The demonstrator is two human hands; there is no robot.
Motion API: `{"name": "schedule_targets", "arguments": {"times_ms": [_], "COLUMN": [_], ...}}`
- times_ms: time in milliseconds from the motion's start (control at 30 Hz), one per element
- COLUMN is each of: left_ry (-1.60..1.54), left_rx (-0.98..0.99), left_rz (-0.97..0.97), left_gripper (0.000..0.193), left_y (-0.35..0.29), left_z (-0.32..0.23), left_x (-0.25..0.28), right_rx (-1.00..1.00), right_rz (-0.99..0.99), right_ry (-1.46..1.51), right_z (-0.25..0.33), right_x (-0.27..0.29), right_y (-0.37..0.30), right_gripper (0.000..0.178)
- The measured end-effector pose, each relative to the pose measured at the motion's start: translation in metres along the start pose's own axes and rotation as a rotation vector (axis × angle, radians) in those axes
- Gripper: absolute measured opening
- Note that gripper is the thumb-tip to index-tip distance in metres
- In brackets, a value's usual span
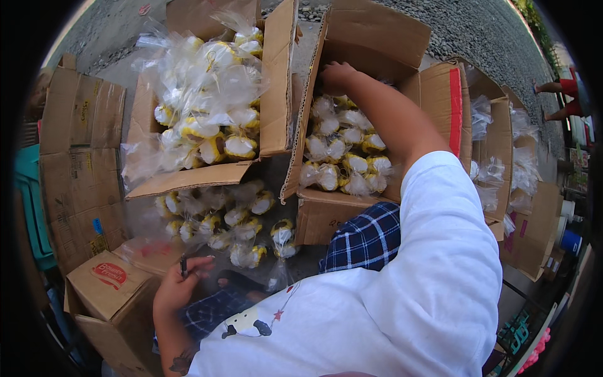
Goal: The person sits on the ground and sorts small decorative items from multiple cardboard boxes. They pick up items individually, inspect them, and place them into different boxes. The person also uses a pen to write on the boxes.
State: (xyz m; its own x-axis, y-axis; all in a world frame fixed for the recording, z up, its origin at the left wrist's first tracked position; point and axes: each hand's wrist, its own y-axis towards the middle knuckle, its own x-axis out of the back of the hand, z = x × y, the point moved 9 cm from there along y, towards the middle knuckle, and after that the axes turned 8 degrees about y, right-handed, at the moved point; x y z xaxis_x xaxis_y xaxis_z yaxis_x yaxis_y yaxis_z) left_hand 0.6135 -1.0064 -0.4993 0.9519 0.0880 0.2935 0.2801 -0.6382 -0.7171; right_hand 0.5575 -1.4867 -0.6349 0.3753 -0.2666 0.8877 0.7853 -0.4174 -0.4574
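Observation:
My left hand (179, 283) is at the lower left with a dark pen (183, 265) held between its partly curled fingers. My right arm stretches forward over an open cardboard box (339, 212), and my right hand (339, 76) is down at its far left inside corner. The fingertips are hidden there, so I cannot make out whether they grip anything. Inside this box lie several clear plastic bags of white and yellow bundles (353, 164). To its left, a second open box (207, 178) is heaped with similar bagged bundles (210, 129).
More bagged bundles (245, 232) lie on the ground before my legs. A closed-topped carton (107, 283) with a red print stands at the lower left, by flattened cardboard (81, 151). Further boxes (496, 144) with plastic bags line the right. Gravel (468, 31) lies beyond; a person's legs (556, 100) show far right.

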Motion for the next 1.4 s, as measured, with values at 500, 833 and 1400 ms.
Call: {"name": "schedule_targets", "arguments": {"times_ms": [500,833,1400], "left_ry": [-0.128,-0.141,-0.075], "left_rx": [0.145,0.124,0.184], "left_rz": [-0.007,0.034,-0.187], "left_gripper": [0.034,0.033,0.034], "left_y": [0.000,-0.005,0.009], "left_z": [0.005,0.000,0.004], "left_x": [-0.003,-0.014,-0.004], "right_rx": [-0.136,-0.266,-0.030], "right_rz": [0.414,0.418,-0.020], "right_ry": [-0.056,-0.032,0.006], "right_z": [-0.004,-0.018,-0.007], "right_x": [-0.074,-0.060,-0.019], "right_y": [0.025,0.010,-0.006], "right_gripper": [0.045,0.049,0.045]}}
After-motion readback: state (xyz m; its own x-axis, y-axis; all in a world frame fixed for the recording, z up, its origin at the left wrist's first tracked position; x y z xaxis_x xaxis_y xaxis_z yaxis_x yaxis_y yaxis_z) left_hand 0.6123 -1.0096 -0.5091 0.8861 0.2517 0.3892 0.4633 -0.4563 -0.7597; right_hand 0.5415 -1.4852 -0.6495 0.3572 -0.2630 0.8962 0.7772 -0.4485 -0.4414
